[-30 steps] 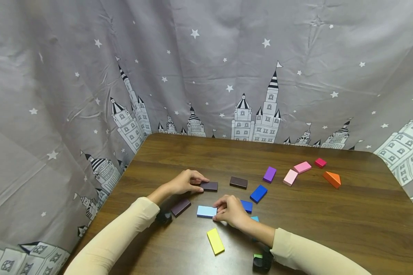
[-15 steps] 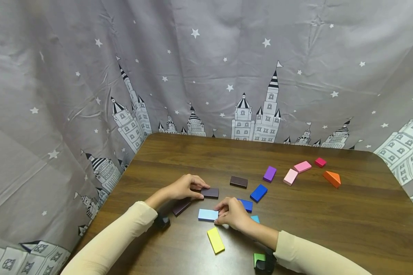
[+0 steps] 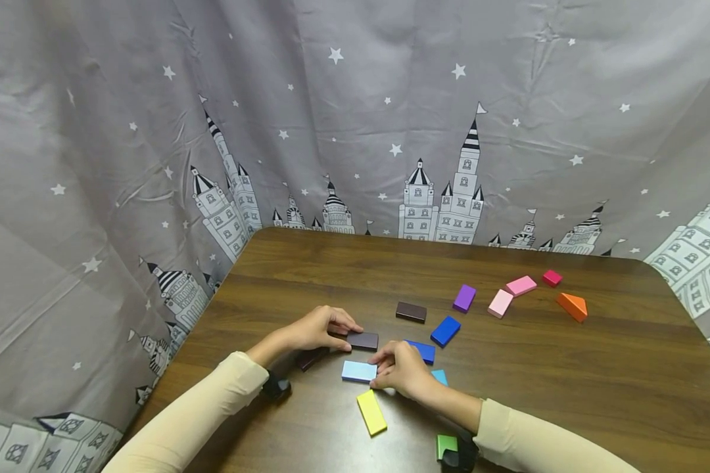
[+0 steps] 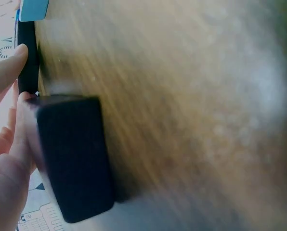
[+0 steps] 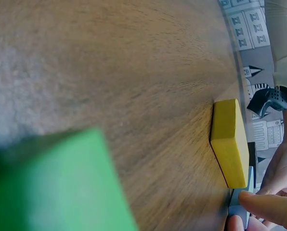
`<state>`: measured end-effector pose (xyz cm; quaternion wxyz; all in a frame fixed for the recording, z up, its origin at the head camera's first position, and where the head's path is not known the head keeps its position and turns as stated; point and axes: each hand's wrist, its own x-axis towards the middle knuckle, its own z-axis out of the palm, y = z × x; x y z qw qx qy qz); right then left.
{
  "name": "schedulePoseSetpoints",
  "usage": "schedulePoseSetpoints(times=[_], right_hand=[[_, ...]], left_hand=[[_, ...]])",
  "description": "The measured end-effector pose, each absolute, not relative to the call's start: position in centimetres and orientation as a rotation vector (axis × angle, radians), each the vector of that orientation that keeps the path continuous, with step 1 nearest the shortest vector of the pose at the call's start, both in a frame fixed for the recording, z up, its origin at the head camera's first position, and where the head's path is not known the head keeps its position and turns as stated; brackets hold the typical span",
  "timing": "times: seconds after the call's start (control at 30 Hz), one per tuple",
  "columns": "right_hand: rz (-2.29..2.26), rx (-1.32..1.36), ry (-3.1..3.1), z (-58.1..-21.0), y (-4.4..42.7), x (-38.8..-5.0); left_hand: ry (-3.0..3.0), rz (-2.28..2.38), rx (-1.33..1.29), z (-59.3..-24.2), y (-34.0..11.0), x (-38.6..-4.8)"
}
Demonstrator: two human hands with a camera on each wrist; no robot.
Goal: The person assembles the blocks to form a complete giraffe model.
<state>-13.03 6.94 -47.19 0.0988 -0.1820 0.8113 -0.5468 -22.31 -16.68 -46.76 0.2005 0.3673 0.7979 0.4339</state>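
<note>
My left hand (image 3: 319, 328) pinches the left end of a dark brown block (image 3: 363, 341) lying flat on the table. My right hand (image 3: 403, 369) holds the right end of a light blue block (image 3: 358, 371), just on the near side of the brown one, with a narrow gap between them. A second dark block (image 3: 311, 358) lies partly under the left hand and looms large in the left wrist view. Nearer the front is a yellow block (image 3: 371, 412), and a green block (image 3: 446, 446) sits by the right wrist, partly covered by the wrist camera.
Past the hands lie another dark brown block (image 3: 411, 312), a purple block (image 3: 464, 298) and a blue block (image 3: 446, 332). A second blue block (image 3: 423, 353) and a cyan block (image 3: 440, 377) are partly behind the right hand. Pink blocks (image 3: 500, 303), a red block (image 3: 552, 278) and an orange wedge (image 3: 572, 307) are farther right.
The left hand has drawn the dark brown block toward the light blue one, narrowing the gap. The right hand and light blue block have shifted slightly nearer. More of the green block shows.
</note>
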Motion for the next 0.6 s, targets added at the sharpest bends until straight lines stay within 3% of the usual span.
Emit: schedulePoseSetpoints(times=[0.6], right_hand=[[-1.573,-0.541,2.459,-47.32,6.65,-13.16]], left_hand=[[2.174,1.169,1.092,-46.36,-16.83,-21.38]])
